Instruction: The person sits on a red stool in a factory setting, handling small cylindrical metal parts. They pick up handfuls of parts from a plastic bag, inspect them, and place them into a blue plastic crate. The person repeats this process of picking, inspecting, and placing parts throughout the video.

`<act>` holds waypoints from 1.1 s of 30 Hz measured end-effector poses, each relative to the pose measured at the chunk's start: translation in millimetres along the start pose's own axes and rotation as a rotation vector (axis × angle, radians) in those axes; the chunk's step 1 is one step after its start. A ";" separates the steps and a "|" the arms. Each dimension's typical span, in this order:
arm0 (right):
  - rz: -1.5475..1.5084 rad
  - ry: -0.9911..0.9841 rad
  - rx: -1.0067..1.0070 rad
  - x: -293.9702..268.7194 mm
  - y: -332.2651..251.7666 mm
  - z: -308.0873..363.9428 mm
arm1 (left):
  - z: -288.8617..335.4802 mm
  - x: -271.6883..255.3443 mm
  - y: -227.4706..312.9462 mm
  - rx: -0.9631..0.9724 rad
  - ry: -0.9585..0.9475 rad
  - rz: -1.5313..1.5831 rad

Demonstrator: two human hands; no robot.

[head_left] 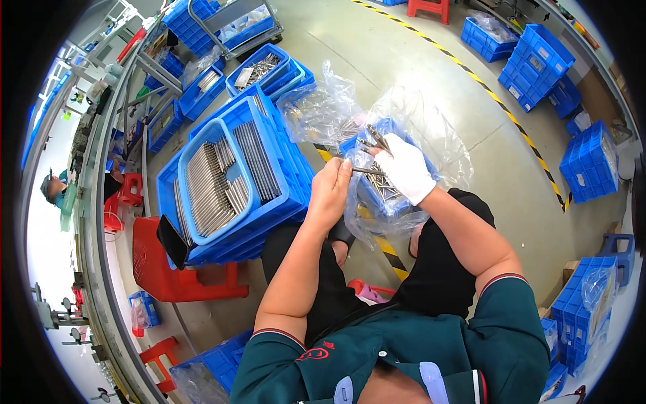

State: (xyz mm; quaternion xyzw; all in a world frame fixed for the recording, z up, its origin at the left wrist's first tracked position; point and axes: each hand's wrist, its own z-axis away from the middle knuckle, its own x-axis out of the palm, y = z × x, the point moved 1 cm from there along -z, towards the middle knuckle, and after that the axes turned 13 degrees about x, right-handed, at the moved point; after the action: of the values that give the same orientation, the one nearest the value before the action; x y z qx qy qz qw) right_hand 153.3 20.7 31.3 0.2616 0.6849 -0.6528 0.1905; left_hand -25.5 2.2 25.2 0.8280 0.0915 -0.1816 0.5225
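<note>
My bare left hand is closed, its thumb and fingers pinching one end of a thin dark metal rod. The rod's other end reaches my right hand, which wears a white glove. That hand is wrapped round several metal rods, their ends poking up past the fingers. Both hands are over a blue bin lined with a clear plastic bag. Loose metal rods lie in the bin. To the left, a light blue tray holds rows of similar metal rods.
The tray rests on stacked blue crates, beside more dark rods. A red stool stands under them. Behind are more blue bins and a cart. Crates line the right side. A person sits at far left.
</note>
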 end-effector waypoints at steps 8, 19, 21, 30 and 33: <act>0.141 0.252 -0.263 0.6 -11.2 4.6 | -0.2 4.6 -3.9 -0.052 0.008 0.066; 0.178 0.085 -0.110 12.6 -8.2 13.7 | 0.8 10.6 4.3 -0.106 -0.043 0.043; 0.188 0.060 -0.108 6.6 -11.5 11.9 | 1.8 9.8 4.4 -0.091 -0.069 0.078; 0.202 0.044 -0.008 -23.6 19.4 -18.1 | -4.1 -24.2 17.4 0.044 0.225 0.002; -0.046 -0.106 -0.039 -18.7 10.1 -16.7 | 4.6 -3.4 4.5 -0.098 0.076 0.285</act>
State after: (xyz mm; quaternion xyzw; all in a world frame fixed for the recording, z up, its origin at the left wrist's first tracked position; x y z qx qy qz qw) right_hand 175.5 35.4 35.8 0.2070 0.6923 -0.6565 0.2167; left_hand -28.1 -3.8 28.5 0.8124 0.0016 -0.0694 0.5790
